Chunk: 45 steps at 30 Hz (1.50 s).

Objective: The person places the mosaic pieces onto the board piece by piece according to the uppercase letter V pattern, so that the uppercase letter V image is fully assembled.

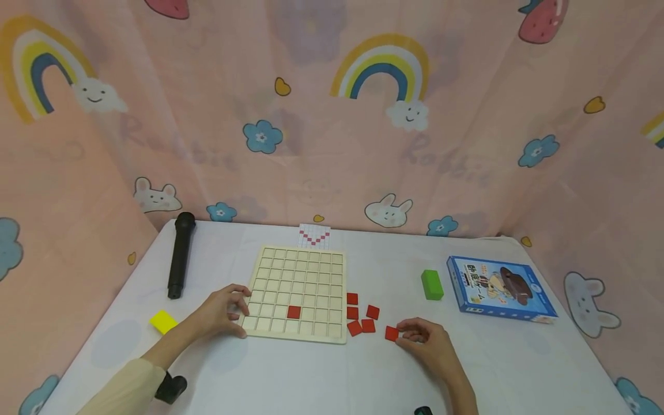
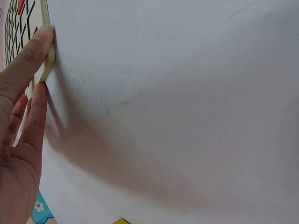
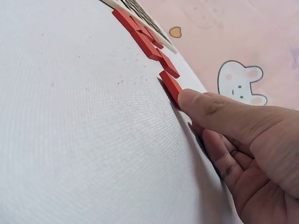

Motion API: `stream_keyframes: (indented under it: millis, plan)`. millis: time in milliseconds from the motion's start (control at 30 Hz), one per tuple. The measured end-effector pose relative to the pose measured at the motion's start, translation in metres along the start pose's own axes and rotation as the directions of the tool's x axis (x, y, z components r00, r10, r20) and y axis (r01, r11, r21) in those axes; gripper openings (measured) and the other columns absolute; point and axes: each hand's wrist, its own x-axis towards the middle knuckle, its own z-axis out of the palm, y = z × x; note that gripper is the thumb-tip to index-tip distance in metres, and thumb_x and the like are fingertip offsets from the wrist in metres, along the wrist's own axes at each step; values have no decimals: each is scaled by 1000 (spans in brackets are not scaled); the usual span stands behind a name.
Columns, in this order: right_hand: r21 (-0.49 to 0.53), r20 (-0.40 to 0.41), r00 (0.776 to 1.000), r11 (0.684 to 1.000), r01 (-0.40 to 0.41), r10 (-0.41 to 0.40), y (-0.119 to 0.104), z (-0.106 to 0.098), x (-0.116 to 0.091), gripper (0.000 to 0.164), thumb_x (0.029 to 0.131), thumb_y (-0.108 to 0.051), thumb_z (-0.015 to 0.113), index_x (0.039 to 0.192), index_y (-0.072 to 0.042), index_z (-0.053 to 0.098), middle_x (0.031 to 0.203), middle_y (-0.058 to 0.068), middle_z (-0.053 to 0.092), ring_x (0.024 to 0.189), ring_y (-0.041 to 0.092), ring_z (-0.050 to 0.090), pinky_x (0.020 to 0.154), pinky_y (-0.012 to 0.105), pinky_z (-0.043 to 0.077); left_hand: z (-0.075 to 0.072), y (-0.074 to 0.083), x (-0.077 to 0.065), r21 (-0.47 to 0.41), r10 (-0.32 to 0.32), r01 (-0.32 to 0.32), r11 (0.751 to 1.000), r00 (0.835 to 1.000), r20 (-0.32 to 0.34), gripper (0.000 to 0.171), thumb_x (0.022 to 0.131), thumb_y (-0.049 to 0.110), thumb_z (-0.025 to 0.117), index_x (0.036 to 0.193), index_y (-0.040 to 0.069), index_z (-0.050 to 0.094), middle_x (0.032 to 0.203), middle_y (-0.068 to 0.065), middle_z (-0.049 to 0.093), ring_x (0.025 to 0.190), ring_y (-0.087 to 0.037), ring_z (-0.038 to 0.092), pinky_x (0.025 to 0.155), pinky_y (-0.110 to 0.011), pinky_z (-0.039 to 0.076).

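Pink cloth (image 1: 311,161) backs the worktop (image 1: 280,374). Right hand (image 1: 427,343) pinches a tile (image 1: 391,334) at four o'clock from the board (image 1: 298,286); edge-gripping suits. Left hand (image 1: 220,311), thumb and fingers apart, should steady its eight-o'clock edge.

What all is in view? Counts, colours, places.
Board: 1, cream, centre
Placed tile: 1, red, on board
Loose tiles: 5, red, right of board
Held tile: 1, red, right hand
Card: 1, white and red, behind board
Rod: 1, black, far left
Yellow block: 1, yellow, left
Green block: 1, green, right
Box: 1, blue, far right
Tablecloth: 1, white, below
Backdrop: 1, pink, behind
Dark items: 2, black, near edge
Sleeve: 1, beige, lower left
Left hand: 1, gripping board
Right hand: 1, pinching tile
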Motion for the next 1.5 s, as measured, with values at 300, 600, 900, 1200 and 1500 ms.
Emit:
stream_keyframes:
  millis: [300, 600, 900, 1200, 1500]
  plan:
    - [39, -35, 999, 999, 6, -5, 1, -3, -1, 28, 82, -5, 74, 110, -6, 70, 106, 8, 69, 92, 20, 66, 82, 26, 54, 1, 0, 0, -7, -12, 12, 1000, 1000, -2, 36, 55, 3, 91, 79, 10, 65, 126, -10, 52, 111, -30, 51, 78, -25, 55]
    - [33, -47, 999, 999, 17, -16, -1, -2, 0, 29, 82, -4, 74, 111, -4, 69, 107, 11, 69, 94, 22, 67, 84, 28, 54, 2, -1, 0, -2, -37, 37, 999, 999, -9, 37, 55, 2, 90, 79, 11, 65, 127, -7, 52, 110, -27, 51, 79, -25, 55]
    - [30, -64, 996, 998, 59, -57, -11, 3, 6, 30, 83, -7, 74, 112, -5, 69, 111, 11, 68, 101, 24, 66, 87, 30, 53, 2, -1, 1, -2, -46, 46, 999, 999, -7, 37, 54, 2, 91, 79, 12, 65, 126, -5, 52, 111, -26, 51, 79, -24, 54]
    - [32, -59, 984, 985, 168, -166, -19, 3, 17, 30, 82, -3, 73, 112, -6, 70, 110, 10, 69, 94, 21, 68, 84, 25, 53, 1, 1, 1, -6, -49, 49, 999, 999, -4, 37, 54, 2, 91, 79, 11, 64, 125, -4, 53, 111, -25, 50, 79, -24, 54]
    - [95, -27, 976, 971, 217, -216, -17, 17, 29, 29, 81, -6, 75, 110, -7, 70, 108, 8, 69, 91, 17, 69, 83, 22, 53, 0, -1, 1, -15, -27, 27, 1000, 1000, 3, 37, 55, 2, 91, 79, 11, 64, 125, -6, 53, 110, -26, 51, 79, -25, 54]
